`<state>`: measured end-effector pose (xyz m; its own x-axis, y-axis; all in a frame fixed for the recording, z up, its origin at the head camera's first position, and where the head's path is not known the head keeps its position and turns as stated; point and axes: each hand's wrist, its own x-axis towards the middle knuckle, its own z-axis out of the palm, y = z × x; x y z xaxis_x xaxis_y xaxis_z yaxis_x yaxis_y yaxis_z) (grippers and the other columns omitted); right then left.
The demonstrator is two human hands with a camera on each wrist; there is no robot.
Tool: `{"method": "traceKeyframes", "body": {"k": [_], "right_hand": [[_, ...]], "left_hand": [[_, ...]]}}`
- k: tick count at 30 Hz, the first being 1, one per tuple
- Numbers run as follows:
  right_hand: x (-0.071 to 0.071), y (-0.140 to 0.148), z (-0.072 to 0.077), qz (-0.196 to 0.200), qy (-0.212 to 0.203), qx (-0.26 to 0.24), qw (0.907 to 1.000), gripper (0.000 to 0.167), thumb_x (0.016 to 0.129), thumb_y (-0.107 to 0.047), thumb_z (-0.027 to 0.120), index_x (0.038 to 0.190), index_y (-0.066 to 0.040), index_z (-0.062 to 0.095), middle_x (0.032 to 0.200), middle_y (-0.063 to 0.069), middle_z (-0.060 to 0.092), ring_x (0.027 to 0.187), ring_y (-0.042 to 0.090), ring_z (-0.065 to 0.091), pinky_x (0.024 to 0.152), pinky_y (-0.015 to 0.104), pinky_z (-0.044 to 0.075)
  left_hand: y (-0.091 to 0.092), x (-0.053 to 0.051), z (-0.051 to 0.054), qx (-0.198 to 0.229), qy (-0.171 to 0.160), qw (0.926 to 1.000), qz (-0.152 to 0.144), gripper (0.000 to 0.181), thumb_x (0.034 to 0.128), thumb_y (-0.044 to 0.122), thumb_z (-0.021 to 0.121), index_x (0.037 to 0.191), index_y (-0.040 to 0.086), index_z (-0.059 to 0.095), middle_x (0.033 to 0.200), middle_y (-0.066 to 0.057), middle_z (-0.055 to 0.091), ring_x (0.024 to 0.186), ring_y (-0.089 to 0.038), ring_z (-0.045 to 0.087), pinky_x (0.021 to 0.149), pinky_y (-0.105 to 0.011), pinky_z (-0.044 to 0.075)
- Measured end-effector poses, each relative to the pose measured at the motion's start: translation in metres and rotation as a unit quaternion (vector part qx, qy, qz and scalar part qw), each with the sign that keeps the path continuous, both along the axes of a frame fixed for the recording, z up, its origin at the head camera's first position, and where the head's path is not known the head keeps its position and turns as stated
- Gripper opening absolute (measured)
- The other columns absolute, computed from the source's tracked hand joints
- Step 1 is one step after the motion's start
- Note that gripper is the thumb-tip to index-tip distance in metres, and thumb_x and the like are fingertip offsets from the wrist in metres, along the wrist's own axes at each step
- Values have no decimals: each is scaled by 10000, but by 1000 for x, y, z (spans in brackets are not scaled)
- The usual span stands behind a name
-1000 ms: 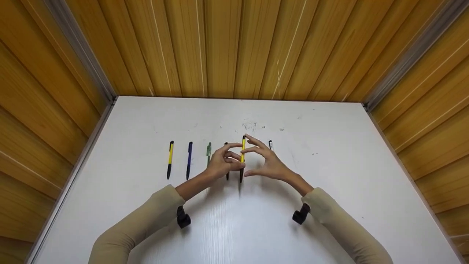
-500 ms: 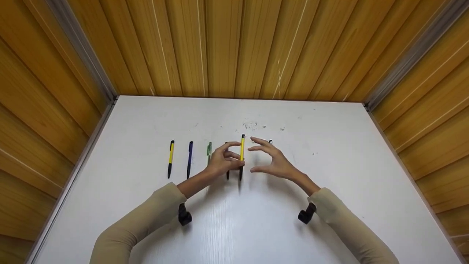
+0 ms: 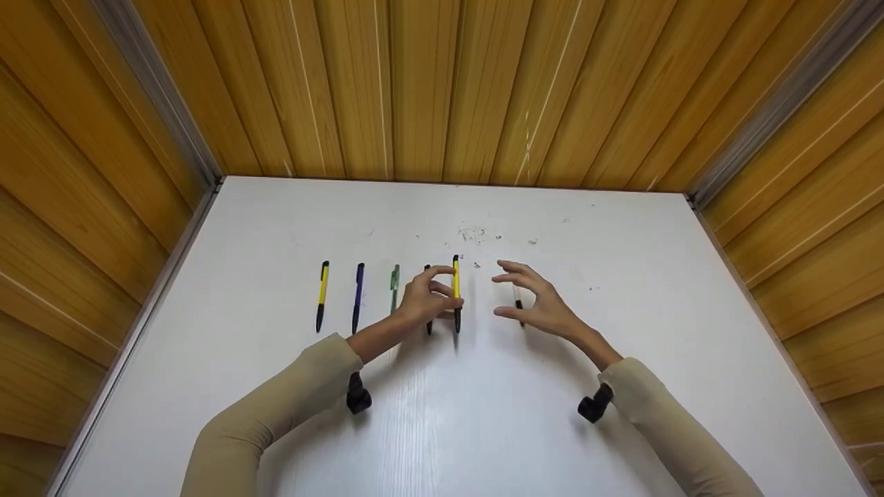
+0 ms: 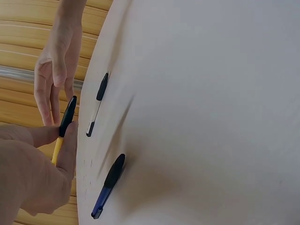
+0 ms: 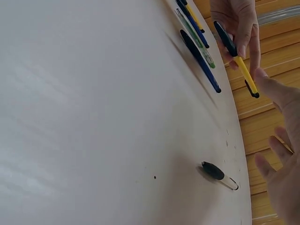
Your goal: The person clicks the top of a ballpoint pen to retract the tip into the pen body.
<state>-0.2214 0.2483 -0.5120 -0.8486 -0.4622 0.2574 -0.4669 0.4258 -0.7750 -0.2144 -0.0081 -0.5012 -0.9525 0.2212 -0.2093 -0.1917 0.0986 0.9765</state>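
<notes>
My left hand (image 3: 423, 301) pinches a yellow pen (image 3: 456, 281) with a black grip between thumb and fingers. The pen is off the table, its black end toward me. To the right, my right hand (image 3: 541, 302) hangs with spread, slightly bent fingers and holds nothing. Partly covered by that hand is a clear-white pen (image 3: 518, 297) with a black grip; the right wrist view shows this black-and-white pen (image 5: 219, 175) lying on the table. A dark blue pen (image 4: 108, 185) lies under my left hand, mostly hidden in the head view.
Left of my hands, a yellow-and-black pen (image 3: 322, 297), a dark blue pen (image 3: 358, 297) and a green pen (image 3: 395, 279) lie in a row on the white table (image 3: 442, 428). Wood-look panels (image 3: 414, 90) enclose its back and sides.
My right hand has drawn away from the yellow pen to the right, toward the clear-white pen. The left hand keeps its pinch on the yellow pen and has shifted little.
</notes>
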Motion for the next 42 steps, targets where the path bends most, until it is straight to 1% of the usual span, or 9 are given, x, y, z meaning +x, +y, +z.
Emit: {"method": "traceKeyframes", "body": {"k": [3, 8, 15, 19, 24, 27, 30, 35, 42], "right_hand": [[5, 2, 7, -91, -62, -38, 9999, 537, 805, -49, 855, 1303, -29, 655, 1549, 214, 459, 1464, 423, 404, 1155, 662, 401], [17, 4, 24, -40, -12, -132, 9999, 519, 820, -1, 825, 1304, 19, 638, 1523, 262, 469, 1426, 480, 426, 1142, 670, 411], [17, 14, 19, -138, -147, -169, 9997, 548, 796, 10, 840, 1304, 20, 637, 1524, 282, 461, 1417, 513, 414, 1125, 696, 409], [18, 19, 16, -167, -266, -223, 9993, 550, 791, 20, 840, 1303, 20, 638, 1521, 261, 469, 1422, 511, 408, 1122, 711, 398], [18, 23, 14, -178, -296, -260, 9991, 566, 780, 39, 841, 1305, 49, 630, 1517, 273, 467, 1415, 508, 416, 1118, 719, 395], [18, 26, 12, -155, -308, -282, 9990, 570, 780, 46, 838, 1303, 85, 616, 1512, 308, 455, 1405, 529, 415, 1114, 724, 393], [18, 27, 11, -156, -353, -311, 9988, 572, 786, 44, 834, 1308, 100, 607, 1509, 335, 443, 1411, 536, 402, 1119, 729, 384], [17, 28, 9, -199, -346, -305, 9987, 571, 791, 42, 831, 1313, 99, 605, 1506, 335, 449, 1426, 508, 401, 1121, 721, 388], [15, 30, 9, -282, -361, -225, 9987, 557, 805, 39, 820, 1314, 104, 602, 1499, 338, 457, 1423, 507, 406, 1117, 712, 399]], "left_hand": [[4, -5, -2, 10, 53, 10000, -8, 630, 834, -92, 762, 1412, 47, 554, 923, -99, 676, 779, -199, 752, 733, -343, 667], [10, -11, -5, -68, 82, 9998, -160, 627, 825, -113, 753, 1405, -8, 540, 909, -91, 645, 691, -167, 710, 704, -350, 668], [19, -16, -8, -554, 182, 9975, -395, 592, 822, -109, 758, 1372, -32, 555, 994, -182, 658, 706, -203, 724, 674, -324, 663], [24, -18, -9, -972, 365, 9933, -516, 574, 817, -94, 774, 1352, -46, 569, 1007, -205, 690, 767, -279, 766, 647, -309, 658], [27, -20, -10, -1251, 520, 9890, -596, 581, 810, -81, 788, 1350, -60, 576, 1014, -218, 709, 802, -324, 776, 640, -297, 656], [27, -21, -12, -1311, 614, 9873, -650, 586, 804, -79, 795, 1348, -72, 579, 999, -235, 722, 773, -309, 776, 630, -288, 652], [27, -22, -14, -1441, 750, 9839, -741, 578, 798, -66, 807, 1334, -78, 590, 972, -243, 736, 691, -234, 756, 608, -254, 638], [29, -25, -16, -1877, 1160, 9723, -773, 545, 784, -11, 839, 1284, -66, 630, 930, -211, 757, 612, -88, 641, 563, -160, 531], [32, -26, -16, -2192, 1327, 9635, -770, 535, 780, 11, 848, 1270, -59, 644, 913, -187, 752, 615, -86, 595, 535, -147, 445]]}}
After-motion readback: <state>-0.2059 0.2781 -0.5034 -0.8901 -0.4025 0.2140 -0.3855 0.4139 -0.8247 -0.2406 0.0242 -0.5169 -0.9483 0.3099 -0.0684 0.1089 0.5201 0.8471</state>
